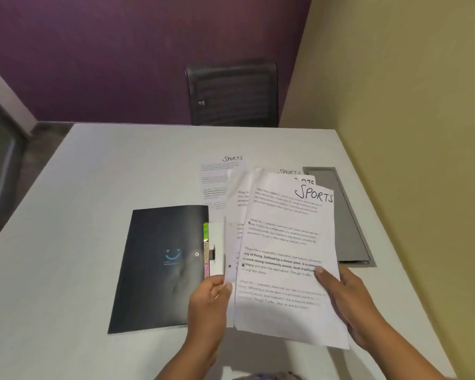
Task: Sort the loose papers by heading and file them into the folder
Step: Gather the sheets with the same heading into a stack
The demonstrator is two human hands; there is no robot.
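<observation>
Table (93,215) abuts wall (395,133); left hand (211,297), right hand (351,297) hold papers (283,256) beside folder (159,270).

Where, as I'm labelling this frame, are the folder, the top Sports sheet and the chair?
folder (154,270): head view, dark front cover.
top Sports sheet (285,242): head view, printed middle.
chair (232,94): head view, mesh backrest.

Forearms forward; left hand (209,300) and right hand (355,303) each in a pinching grip.

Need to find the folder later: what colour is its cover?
The folder is black with a blue smiley, head view.
</observation>
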